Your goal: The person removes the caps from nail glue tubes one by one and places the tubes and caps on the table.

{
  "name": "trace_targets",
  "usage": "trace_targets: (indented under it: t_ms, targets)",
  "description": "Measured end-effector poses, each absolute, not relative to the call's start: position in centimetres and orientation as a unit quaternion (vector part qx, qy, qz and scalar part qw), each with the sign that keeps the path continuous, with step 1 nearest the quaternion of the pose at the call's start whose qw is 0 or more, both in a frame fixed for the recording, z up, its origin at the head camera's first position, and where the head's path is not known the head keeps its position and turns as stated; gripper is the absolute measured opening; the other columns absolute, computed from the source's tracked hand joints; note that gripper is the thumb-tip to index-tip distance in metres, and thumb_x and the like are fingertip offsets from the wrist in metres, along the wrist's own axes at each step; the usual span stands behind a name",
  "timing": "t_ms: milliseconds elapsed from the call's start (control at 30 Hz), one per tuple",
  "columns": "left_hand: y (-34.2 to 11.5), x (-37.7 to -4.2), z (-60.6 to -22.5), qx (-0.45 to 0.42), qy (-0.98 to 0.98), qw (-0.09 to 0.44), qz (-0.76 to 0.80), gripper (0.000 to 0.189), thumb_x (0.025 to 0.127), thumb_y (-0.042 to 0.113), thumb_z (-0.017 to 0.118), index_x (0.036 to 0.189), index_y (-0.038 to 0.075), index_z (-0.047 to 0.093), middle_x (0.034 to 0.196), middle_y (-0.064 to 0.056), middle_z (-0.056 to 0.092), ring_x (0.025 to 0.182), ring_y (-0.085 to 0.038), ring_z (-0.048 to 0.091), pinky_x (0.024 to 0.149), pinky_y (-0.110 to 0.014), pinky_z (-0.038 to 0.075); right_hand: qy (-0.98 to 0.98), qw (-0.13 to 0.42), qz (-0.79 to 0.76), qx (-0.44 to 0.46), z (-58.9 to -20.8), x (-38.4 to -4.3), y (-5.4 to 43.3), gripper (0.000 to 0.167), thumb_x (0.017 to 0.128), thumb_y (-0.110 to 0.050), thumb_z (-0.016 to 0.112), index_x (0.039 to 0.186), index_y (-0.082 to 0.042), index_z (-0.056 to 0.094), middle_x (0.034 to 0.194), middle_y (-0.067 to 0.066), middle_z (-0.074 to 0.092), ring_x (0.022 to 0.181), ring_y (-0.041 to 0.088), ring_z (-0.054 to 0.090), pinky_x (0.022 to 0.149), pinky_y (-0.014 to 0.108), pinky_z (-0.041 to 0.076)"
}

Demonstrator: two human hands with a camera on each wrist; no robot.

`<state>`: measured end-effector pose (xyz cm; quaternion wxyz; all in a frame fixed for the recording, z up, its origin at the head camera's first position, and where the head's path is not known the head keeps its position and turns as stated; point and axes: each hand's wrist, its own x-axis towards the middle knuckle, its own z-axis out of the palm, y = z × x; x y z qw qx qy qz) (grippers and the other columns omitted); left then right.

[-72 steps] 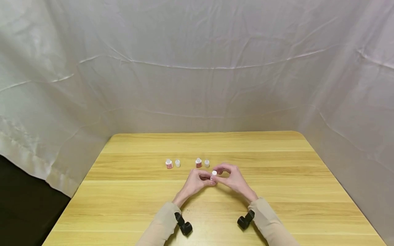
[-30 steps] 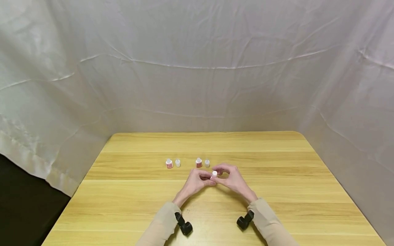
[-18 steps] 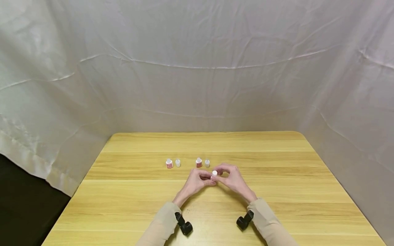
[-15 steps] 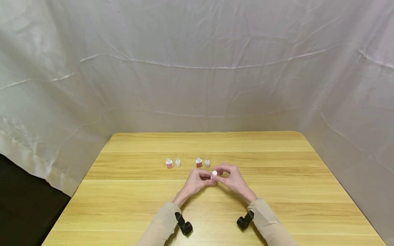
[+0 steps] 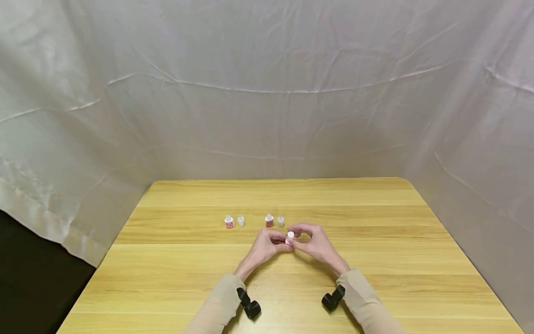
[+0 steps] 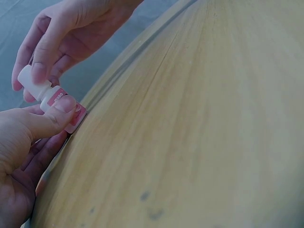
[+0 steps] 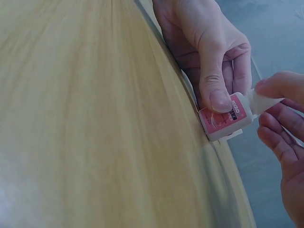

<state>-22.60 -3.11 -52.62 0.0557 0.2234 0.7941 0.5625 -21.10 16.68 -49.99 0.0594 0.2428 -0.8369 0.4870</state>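
A small white glue bottle with a pink label is held between my two hands at the middle of the table. My left hand grips its body, thumb laid across the label. On the white cap, my right hand pinches with thumb and fingers. In the left wrist view the bottle leans, its base close to the wood; I cannot tell whether it touches. Just beyond the hands stand a second glue bottle and a loose white cap.
Farther left on the wooden table stand another pink-labelled bottle and its loose white cap. Grey-white curtains surround the table's back and sides. Black wrist cameras sit on both sleeves.
My right thumb and fingers shift slightly around the cap. The left hand keeps its grip on the bottle, and the other bottles and caps stay where they stood.
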Motion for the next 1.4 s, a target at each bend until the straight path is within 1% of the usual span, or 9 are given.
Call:
trace_targets:
  t_ms: [100, 233, 433, 567, 667, 867, 1067, 1267, 1400]
  targets:
    - [-3.16, -22.53, -52.53, 0.222, 0.796, 0.056, 0.560, 0.023, 0.080, 0.008, 0.084, 0.102, 0.003, 0.078, 0.095, -0.014, 0.079, 0.084, -0.019, 0.076, 0.076, -0.018, 0.060, -0.844, 0.073, 0.475, 0.240, -50.07, -21.14, 16.59, 0.035, 0.080, -0.015, 0.085, 0.111, -0.003, 0.073, 0.103, 0.007, 0.077, 0.091, 0.024, 0.068, 0.089, 0.043, 0.056]
    - [-3.18, -22.44, -52.40, 0.221, 0.797, 0.060, 0.560, 0.023, 0.080, 0.009, 0.084, 0.102, 0.004, 0.079, 0.096, -0.013, 0.079, 0.083, -0.016, 0.076, 0.077, -0.018, 0.060, -0.851, 0.097, 0.462, 0.231, -50.12, -21.25, 16.41, 0.032, 0.077, -0.017, 0.088, 0.104, -0.006, 0.075, 0.096, 0.003, 0.076, 0.087, 0.020, 0.067, 0.082, 0.036, 0.057]
    - [-3.13, -22.50, -52.57, 0.223, 0.788, 0.062, 0.571, 0.022, 0.079, 0.009, 0.084, 0.101, 0.006, 0.079, 0.095, -0.013, 0.079, 0.086, -0.023, 0.077, 0.077, -0.017, 0.059, -0.846, 0.106, 0.464, 0.240, -49.97, -21.31, 16.30, 0.021, 0.076, -0.014, 0.088, 0.093, -0.011, 0.076, 0.088, 0.001, 0.074, 0.080, 0.013, 0.065, 0.077, 0.034, 0.057]
    - [-3.13, -22.53, -52.61, 0.225, 0.784, 0.061, 0.576, 0.022, 0.079, 0.008, 0.084, 0.101, 0.006, 0.079, 0.095, -0.014, 0.079, 0.087, -0.028, 0.077, 0.076, -0.017, 0.059, -0.840, 0.112, 0.464, 0.259, -49.80, -21.26, 16.32, 0.020, 0.077, -0.011, 0.086, 0.094, -0.010, 0.077, 0.089, 0.002, 0.075, 0.080, 0.013, 0.065, 0.077, 0.030, 0.057]
    - [-3.13, -22.53, -52.61, 0.225, 0.786, 0.061, 0.572, 0.022, 0.080, 0.008, 0.084, 0.101, 0.006, 0.079, 0.094, -0.013, 0.079, 0.086, -0.027, 0.077, 0.076, -0.017, 0.059, -0.834, 0.115, 0.466, 0.272, -49.79, -21.18, 16.46, 0.019, 0.079, -0.009, 0.084, 0.097, -0.008, 0.077, 0.090, 0.003, 0.076, 0.081, 0.017, 0.066, 0.078, 0.028, 0.056]
    - [-3.10, -22.51, -52.53, 0.226, 0.793, 0.058, 0.563, 0.022, 0.080, 0.008, 0.084, 0.101, 0.004, 0.079, 0.094, -0.012, 0.079, 0.085, -0.022, 0.077, 0.076, -0.017, 0.059, -0.828, 0.112, 0.468, 0.289, -49.92, -21.13, 16.77, 0.021, 0.082, -0.007, 0.082, 0.102, -0.003, 0.076, 0.096, 0.006, 0.077, 0.084, 0.021, 0.068, 0.081, 0.033, 0.057]
    - [-3.15, -22.47, -52.28, 0.230, 0.794, 0.060, 0.560, 0.023, 0.081, 0.007, 0.083, 0.103, 0.003, 0.078, 0.096, -0.013, 0.079, 0.086, -0.020, 0.077, 0.077, -0.018, 0.060, -0.828, 0.092, 0.475, 0.283, -49.94, -21.12, 16.88, 0.025, 0.083, -0.008, 0.081, 0.107, -0.003, 0.075, 0.100, 0.007, 0.077, 0.088, 0.024, 0.069, 0.088, 0.037, 0.057]
    - [-3.22, -22.48, -52.34, 0.226, 0.794, 0.061, 0.561, 0.024, 0.080, 0.008, 0.084, 0.103, 0.003, 0.078, 0.096, -0.013, 0.079, 0.084, -0.018, 0.076, 0.076, -0.018, 0.060, -0.838, 0.076, 0.471, 0.265, -49.78, -21.15, 16.72, 0.032, 0.081, -0.014, 0.084, 0.110, -0.002, 0.073, 0.103, 0.007, 0.076, 0.091, 0.026, 0.068, 0.089, 0.042, 0.057]
    - [-3.23, -22.41, -52.32, 0.227, 0.791, 0.061, 0.565, 0.023, 0.080, 0.008, 0.084, 0.102, 0.004, 0.079, 0.095, -0.013, 0.079, 0.084, -0.021, 0.077, 0.075, -0.018, 0.060, -0.850, 0.083, 0.460, 0.244, -49.68, -21.14, 16.46, 0.031, 0.078, -0.019, 0.087, 0.104, -0.007, 0.074, 0.098, 0.003, 0.076, 0.089, 0.022, 0.069, 0.084, 0.039, 0.058]
